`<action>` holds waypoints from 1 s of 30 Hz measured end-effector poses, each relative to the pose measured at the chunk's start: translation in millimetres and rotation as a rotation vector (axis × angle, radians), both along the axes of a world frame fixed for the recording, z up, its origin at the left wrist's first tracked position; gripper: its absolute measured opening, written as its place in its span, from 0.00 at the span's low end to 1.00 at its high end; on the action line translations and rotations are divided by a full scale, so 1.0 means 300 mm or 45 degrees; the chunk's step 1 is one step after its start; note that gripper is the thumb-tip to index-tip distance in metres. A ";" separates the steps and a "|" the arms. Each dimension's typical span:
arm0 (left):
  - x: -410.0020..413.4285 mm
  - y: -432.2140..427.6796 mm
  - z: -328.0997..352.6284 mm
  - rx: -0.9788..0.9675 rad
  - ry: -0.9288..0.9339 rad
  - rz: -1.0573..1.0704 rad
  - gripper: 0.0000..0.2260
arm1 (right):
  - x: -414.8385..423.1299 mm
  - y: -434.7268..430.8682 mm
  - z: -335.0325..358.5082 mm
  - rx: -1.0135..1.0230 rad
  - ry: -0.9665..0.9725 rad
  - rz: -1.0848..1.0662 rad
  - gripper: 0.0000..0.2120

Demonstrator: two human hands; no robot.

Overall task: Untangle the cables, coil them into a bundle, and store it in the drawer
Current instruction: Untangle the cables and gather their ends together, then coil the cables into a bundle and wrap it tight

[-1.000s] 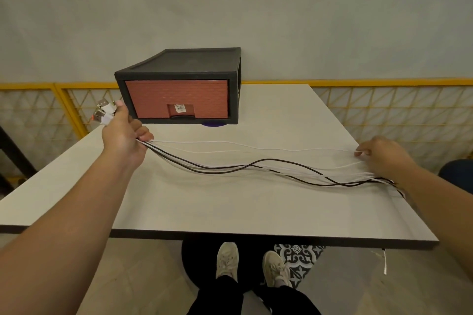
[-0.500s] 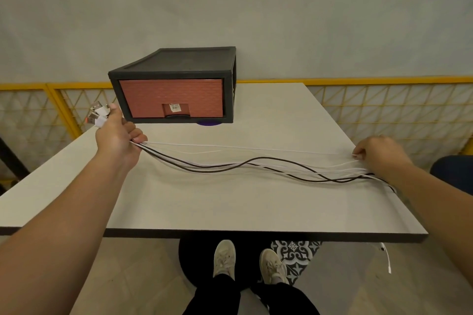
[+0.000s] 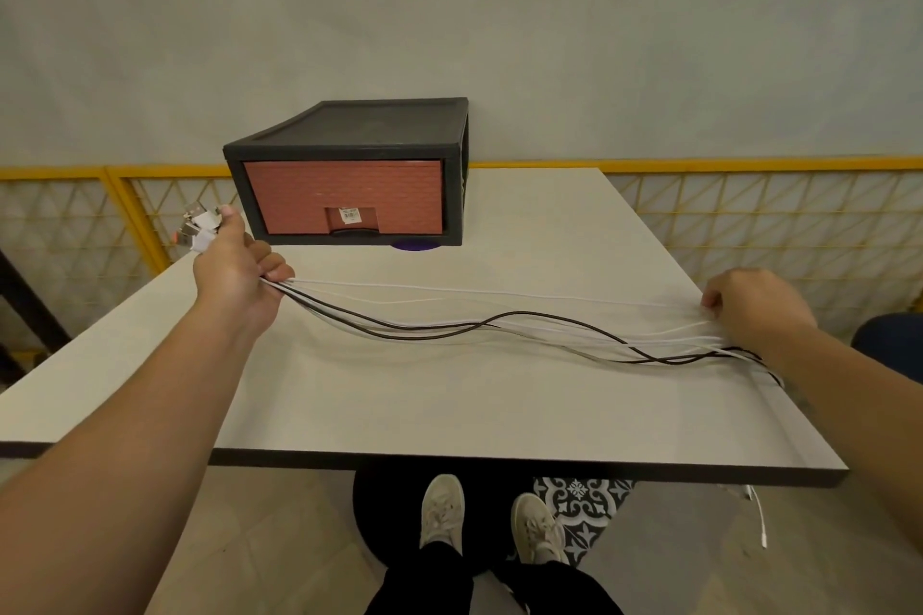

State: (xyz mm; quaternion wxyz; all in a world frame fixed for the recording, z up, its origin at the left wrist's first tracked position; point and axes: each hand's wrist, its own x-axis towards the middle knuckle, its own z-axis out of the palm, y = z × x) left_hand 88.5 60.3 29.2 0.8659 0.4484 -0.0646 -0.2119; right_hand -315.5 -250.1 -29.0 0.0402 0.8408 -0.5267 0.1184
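Label [image 3: 349, 214] on drawer [image 3: 344, 195] unreadable; left hand [image 3: 232, 270] grips cables [image 3: 499, 319] by their plugs; right hand [image 3: 754, 300] pinches them beside tabletop [image 3: 449, 405] edge.

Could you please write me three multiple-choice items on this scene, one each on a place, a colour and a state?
1. Where does the drawer unit stand? A. on the floor B. at the table's far edge, near the wall C. at the table's near right corner
2. What colour is the drawer front? A. blue B. yellow C. reddish-brown
3. What is the left hand doing? A. gripping the cables near their plugs B. lying flat on the table C. pulling the drawer open

Answers: 1 B, it sits at the far side by the wall; 2 C, the panel is reddish-brown; 3 A, its fingers curl round the cables, plugs sticking out.
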 end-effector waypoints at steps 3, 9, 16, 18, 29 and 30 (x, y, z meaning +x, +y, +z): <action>-0.005 0.000 0.002 0.003 -0.004 -0.004 0.23 | 0.009 0.000 0.032 0.121 0.133 -0.008 0.09; -0.037 -0.003 0.033 -0.017 -0.043 -0.025 0.22 | 0.112 0.035 0.119 0.257 0.454 0.118 0.17; -0.079 -0.017 0.057 -0.017 -0.136 -0.075 0.18 | 0.445 0.312 0.216 0.099 -0.075 0.787 0.16; -0.107 -0.023 0.064 -0.026 -0.164 -0.100 0.18 | 0.555 0.469 0.237 0.106 -0.309 1.040 0.21; -0.164 0.015 0.073 -0.221 0.038 -0.209 0.21 | 0.828 0.791 0.153 -0.226 -0.153 1.098 0.14; -0.155 0.025 0.069 -0.239 0.099 -0.212 0.22 | 0.816 0.778 0.146 -0.260 -0.130 1.107 0.14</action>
